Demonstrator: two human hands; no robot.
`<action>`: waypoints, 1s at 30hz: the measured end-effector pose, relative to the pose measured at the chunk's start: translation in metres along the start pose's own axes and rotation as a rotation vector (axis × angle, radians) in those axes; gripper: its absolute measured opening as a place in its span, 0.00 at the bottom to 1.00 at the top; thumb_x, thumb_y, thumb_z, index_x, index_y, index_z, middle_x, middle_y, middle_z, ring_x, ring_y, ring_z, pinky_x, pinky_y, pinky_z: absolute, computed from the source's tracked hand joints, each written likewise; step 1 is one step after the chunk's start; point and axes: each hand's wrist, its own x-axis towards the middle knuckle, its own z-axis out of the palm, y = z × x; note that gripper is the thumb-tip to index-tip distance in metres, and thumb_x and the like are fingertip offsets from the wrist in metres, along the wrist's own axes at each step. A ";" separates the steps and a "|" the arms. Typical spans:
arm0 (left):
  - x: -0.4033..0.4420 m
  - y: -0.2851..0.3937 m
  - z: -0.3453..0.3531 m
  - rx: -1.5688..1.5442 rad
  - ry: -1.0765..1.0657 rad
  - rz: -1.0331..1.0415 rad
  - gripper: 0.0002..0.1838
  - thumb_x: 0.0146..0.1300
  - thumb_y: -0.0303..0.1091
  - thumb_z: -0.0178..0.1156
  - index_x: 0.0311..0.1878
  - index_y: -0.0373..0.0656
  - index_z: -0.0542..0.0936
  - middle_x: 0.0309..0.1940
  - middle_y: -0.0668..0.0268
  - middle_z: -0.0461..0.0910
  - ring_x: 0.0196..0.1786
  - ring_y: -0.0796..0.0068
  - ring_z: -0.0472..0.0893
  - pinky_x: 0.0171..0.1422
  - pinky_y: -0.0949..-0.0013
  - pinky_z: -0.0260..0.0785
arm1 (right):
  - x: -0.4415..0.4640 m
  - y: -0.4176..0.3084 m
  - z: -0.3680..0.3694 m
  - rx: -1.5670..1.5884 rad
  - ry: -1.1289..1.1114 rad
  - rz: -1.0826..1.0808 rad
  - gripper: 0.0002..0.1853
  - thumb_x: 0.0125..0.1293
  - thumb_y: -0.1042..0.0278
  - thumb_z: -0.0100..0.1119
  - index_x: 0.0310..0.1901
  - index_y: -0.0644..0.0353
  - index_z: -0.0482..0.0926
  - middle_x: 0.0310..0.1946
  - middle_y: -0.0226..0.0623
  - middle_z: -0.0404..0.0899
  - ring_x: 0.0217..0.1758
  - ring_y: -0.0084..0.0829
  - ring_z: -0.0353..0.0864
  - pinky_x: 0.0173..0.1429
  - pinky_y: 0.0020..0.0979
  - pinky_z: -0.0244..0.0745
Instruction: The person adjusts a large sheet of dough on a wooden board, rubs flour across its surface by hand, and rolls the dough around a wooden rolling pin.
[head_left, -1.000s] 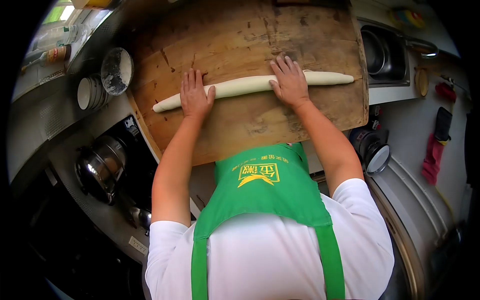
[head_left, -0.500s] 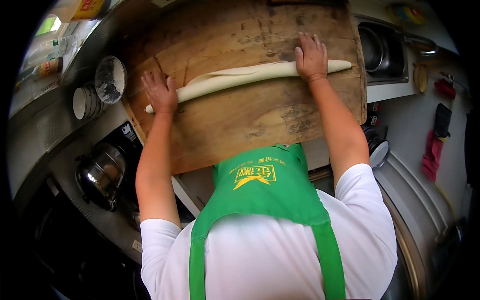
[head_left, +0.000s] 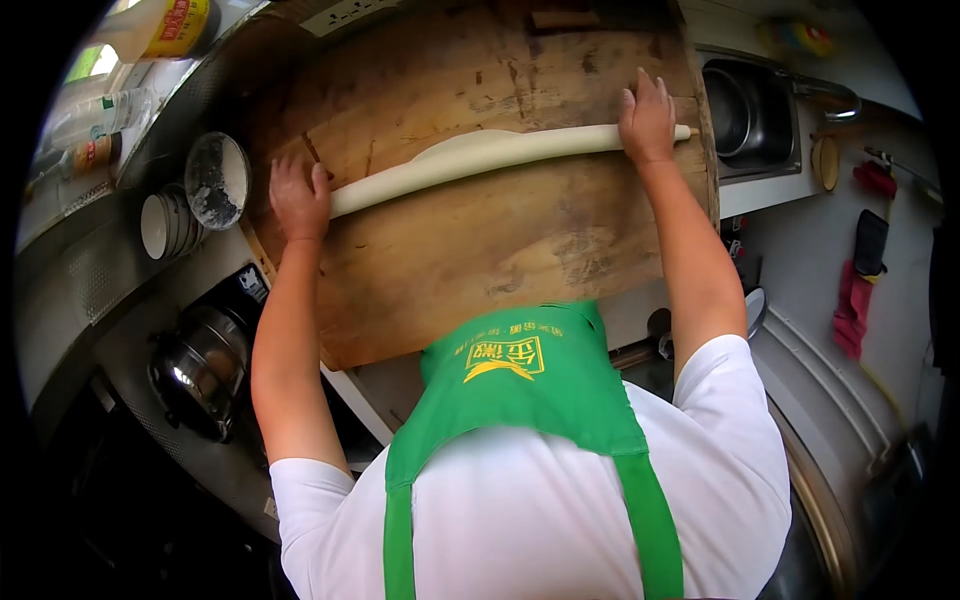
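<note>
A long pale sheet of dough [head_left: 480,160] is rolled around a rolling pin [head_left: 693,132], whose wooden tip pokes out at the right end. It lies slantwise across a worn wooden board [head_left: 480,240], with a loose flap of dough along its far side. My left hand [head_left: 300,200] rests over the left end of the roll, hiding that end, fingers stretched forward. Near the right end, my right hand [head_left: 650,125] presses on the roll with its fingers extended and a little apart.
A floury bowl [head_left: 218,180] and stacked bowls [head_left: 165,225] stand left of the board. A steel pot [head_left: 205,370] sits lower left, bottles [head_left: 180,28] at the upper left. To the right is a sink [head_left: 735,120]; red cloths [head_left: 853,310] hang beyond it.
My hands have moved farther apart, the left outward to the left and the right toward the pin's right end. The dough flap now bulges nearer the roll's middle.
</note>
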 end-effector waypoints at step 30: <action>-0.180 0.050 -0.014 -0.076 -0.408 -0.072 0.18 0.67 0.48 0.58 0.44 0.41 0.81 0.44 0.51 0.79 0.49 0.45 0.77 0.55 0.45 0.71 | -0.155 -0.076 -0.005 0.090 -0.300 -0.037 0.10 0.66 0.56 0.60 0.37 0.53 0.81 0.39 0.41 0.79 0.50 0.46 0.78 0.58 0.49 0.69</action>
